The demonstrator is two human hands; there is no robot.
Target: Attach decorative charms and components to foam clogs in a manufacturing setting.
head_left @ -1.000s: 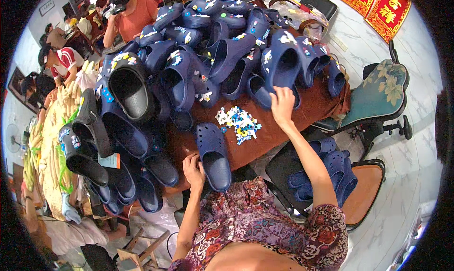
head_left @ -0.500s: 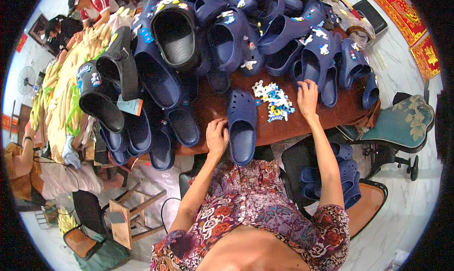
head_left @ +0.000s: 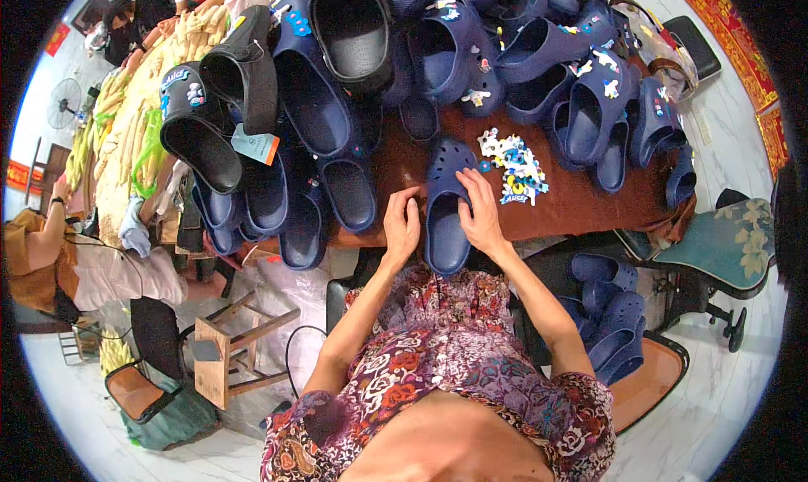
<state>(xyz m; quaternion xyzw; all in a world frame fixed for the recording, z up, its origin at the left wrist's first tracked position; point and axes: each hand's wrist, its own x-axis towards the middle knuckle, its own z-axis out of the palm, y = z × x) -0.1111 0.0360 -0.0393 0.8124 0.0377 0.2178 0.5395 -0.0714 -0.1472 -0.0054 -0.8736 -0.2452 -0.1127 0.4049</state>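
Note:
A navy blue clog [head_left: 448, 235] with a perforated toe lies on the brown cloth in front of me, toe pointing away and no charms on it. My right hand [head_left: 481, 212] rests against its right side, fingers stretched over the edge of the opening. Close by its left side is my left hand [head_left: 402, 224], fingers loosely extended and holding nothing; whether it touches the clog I cannot tell. Right of the clog's toe, a small pile of colourful flat shoe charms [head_left: 520, 167] in white, yellow and blue sits on the cloth.
Navy clogs [head_left: 442, 57] with charms crowd the far side of the brown-covered table [head_left: 551, 214]. Black clogs [head_left: 202, 154] stand at the left. More blue clogs [head_left: 613, 335] sit on a chair to my right. People [head_left: 135, 19] work beside a pale heap [head_left: 139, 120] at far left.
My right hand has come left from the clogs at the right of the table to the clog in front of me. My left hand stays beside that clog, its fingers straighter. The view has shifted.

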